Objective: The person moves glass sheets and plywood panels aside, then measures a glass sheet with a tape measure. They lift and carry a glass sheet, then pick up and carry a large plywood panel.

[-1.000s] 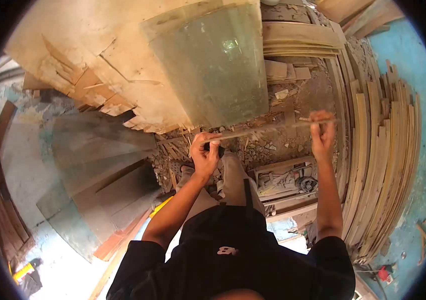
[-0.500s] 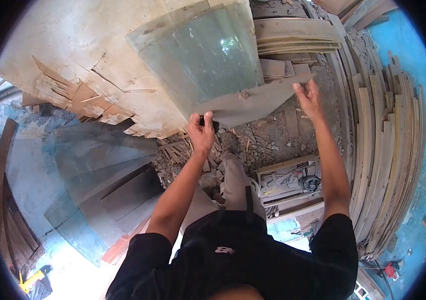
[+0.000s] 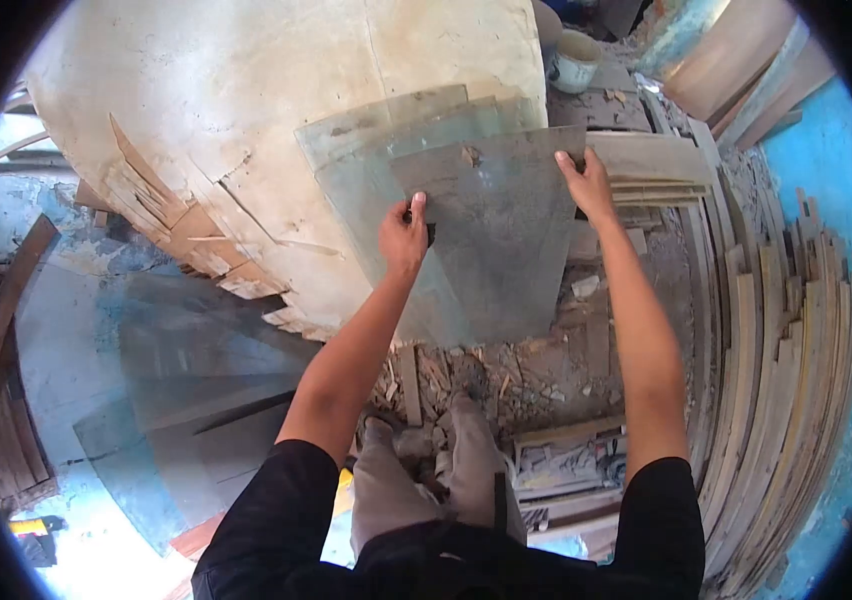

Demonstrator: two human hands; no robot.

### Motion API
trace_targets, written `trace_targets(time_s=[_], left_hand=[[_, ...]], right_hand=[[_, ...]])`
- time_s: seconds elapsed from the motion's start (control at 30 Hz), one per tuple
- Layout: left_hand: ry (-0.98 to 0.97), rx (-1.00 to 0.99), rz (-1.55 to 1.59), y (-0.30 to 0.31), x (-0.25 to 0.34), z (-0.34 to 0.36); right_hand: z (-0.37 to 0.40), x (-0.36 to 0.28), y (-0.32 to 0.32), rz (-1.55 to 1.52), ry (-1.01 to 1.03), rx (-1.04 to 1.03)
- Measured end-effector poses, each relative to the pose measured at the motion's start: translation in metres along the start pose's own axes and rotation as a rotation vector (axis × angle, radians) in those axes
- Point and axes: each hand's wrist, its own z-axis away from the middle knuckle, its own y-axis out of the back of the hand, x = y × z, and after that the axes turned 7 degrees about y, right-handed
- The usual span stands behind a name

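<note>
A dusty, grey glass pane [image 3: 501, 235] hangs between my two hands, its face turned toward me. My left hand [image 3: 406, 236] pinches its left edge, thumb on the near side. Near the top right corner, my right hand [image 3: 586, 183] grips the opposite edge with the thumb up. A small brown patch of dirt sticks to the pane close to its top edge. Behind it, several greenish glass sheets [image 3: 346, 150] lean fanned out against a stained pale board [image 3: 286, 60]; the held pane overlaps them in this view.
Stacked wooden planks [image 3: 781, 370] stand along the blue wall at right. More glass sheets [image 3: 196, 430] lean at lower left. Rubble and wood scraps [image 3: 546, 375] cover the floor around my feet. A white bucket [image 3: 576, 62] sits at the back, and a low wooden frame [image 3: 571, 435] lies at right.
Both hands have moved up and slightly forward in view. The pane has swung from a nearly flat, foreshortened tilt to hanging with its full face showing, in front of the leaning sheets.
</note>
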Motion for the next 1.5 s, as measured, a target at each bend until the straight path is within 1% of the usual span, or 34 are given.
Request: trace_targets(time_s=[0.03,0.07,0.13,0.27,0.33,0.37,0.4,0.43,0.5,0.57,0.63,0.67,0.7,0.77,0.83,0.87,0.9,0.97,1.0,1.03,1.07,1.1,1.13,1.17,1.2,1.23,1.27,1.3,1.33,1.37,1.4,1.43,1.47,1.5], left_hand=[[-0.092,0.093,0.012,-0.012,0.0,-0.02],[-0.105,0.102,0.02,-0.021,-0.002,-0.039],[0.006,-0.039,-0.082,-0.025,0.006,-0.063],[0.001,-0.055,-0.119,-0.048,-0.016,-0.104],[0.085,-0.079,-0.04,-0.055,-0.016,-0.116],[0.083,-0.071,-0.033,-0.056,-0.016,-0.119],[0.134,-0.127,0.118,-0.059,-0.018,-0.123],[0.185,-0.186,0.265,-0.06,-0.021,-0.125],[0.166,-0.205,0.297,-0.063,-0.028,-0.127],[0.147,-0.225,0.332,-0.065,-0.036,-0.127],[0.127,-0.327,0.436,-0.063,-0.042,-0.119],[0.122,-0.327,0.434,-0.061,-0.046,-0.115],[0.119,-0.355,0.378,-0.059,-0.051,-0.108],[0.133,-0.41,0.325,-0.058,-0.073,-0.095],[0.248,-0.471,0.399,-0.05,-0.091,-0.065],[0.281,-0.502,0.374,-0.047,-0.109,-0.049],[0.311,-0.534,0.35,-0.045,-0.132,-0.033],[0.441,-0.603,0.357,-0.035,-0.177,0.013],[0.573,-0.635,0.353,-0.027,-0.202,0.038],[0.61,-0.64,0.341,-0.02,-0.235,0.067],[0.626,-0.599,0.239,-0.004,-0.251,0.099],[0.653,-0.659,0.2,0.014,-0.285,0.125],[0.745,-0.631,0.106,0.024,-0.356,0.157],[0.699,-0.647,0.079,0.066,-0.319,0.185],[0.781,-0.653,0.063,0.089,-0.362,0.213],[0.875,-0.591,0.045,0.128,-0.332,0.23],[0.939,-0.56,0.023,0.157,-0.386,0.259],[1.002,-0.527,0.002,0.184,-0.437,0.286],[1.002,-0.502,-0.17,0.219,-0.416,0.298],[1.01,-0.479,-0.338,0.254,-0.392,0.311],[1.038,-0.432,-0.31,0.279,-0.4,0.321],[0.937,-0.395,-0.391,0.303,-0.419,0.342],[0.855,-0.345,-0.467,0.324,-0.435,0.372],[0.679,-0.436,-0.618,0.347,-0.448,0.394]], right_hand=[[-0.016,-0.003,-0.007,0.012,-0.028,0.021],[-0.029,-0.005,-0.011,0.008,-0.012,0.03],[-0.059,0.008,-0.028,0.04,-0.016,-0.021],[-0.098,0.053,-0.063,0.018,0.044,0.007],[-0.113,0.06,-0.071,-0.06,0.082,-0.01],[-0.119,0.062,-0.071,-0.001,0.079,-0.018],[-0.128,0.068,-0.072,-0.001,0.088,-0.015],[-0.135,0.074,-0.073,0.012,0.057,-0.029],[-0.138,0.076,-0.075,0.02,0.023,-0.037],[-0.135,0.066,-0.071,-0.099,-0.031,-0.099],[-0.138,0.074,-0.079,-0.101,-0.002,-0.078],[-0.141,0.079,-0.083,-0.102,0.024,-0.06],[-0.143,0.078,-0.083,-0.105,0.024,-0.056],[-0.143,0.074,-0.085,-0.091,-0.056,0.01],[-0.136,0.056,-0.08,-0.113,-0.095,-0.008],[-0.134,0.05,-0.078,-0.135,-0.131,-0.028],[-0.137,0.054,-0.081,-0.134,-0.129,-0.026],[-0.144,0.069,-0.085,-0.074,-0.12,0.014],[-0.143,0.064,-0.081,-0.071,-0.12,0.015],[-0.137,0.054,-0.076,-0.084,-0.147,0.012],[-0.13,0.047,-0.074,-0.1,-0.175,0.007],[-0.124,0.056,-0.075,-0.099,-0.174,0.0],[-0.118,0.076,-0.073,-0.056,-0.118,0.072],[-0.11,0.087,-0.068,-0.012,-0.058,0.141],[-0.082,0.077,-0.055,-0.011,-0.02,0.121],[-0.054,0.078,-0.048,0.064,-0.121,0.155],[-0.026,0.122,-0.048,-0.025,-0.213,0.163],[0.016,0.122,-0.035,-0.101,-0.338,0.096],[0.06,0.128,-0.022,-0.092,-0.356,0.03],[0.116,0.22,-0.027,-0.046,-0.529,0.094],[0.175,0.214,-0.02,0.026,-0.728,0.062],[0.248,0.311,-0.012,0.152,-0.984,-0.085],[0.324,0.295,-0.004,0.18,-1.019,-0.142],[0.378,0.261,0.0,0.156,-1.04,-0.199]])
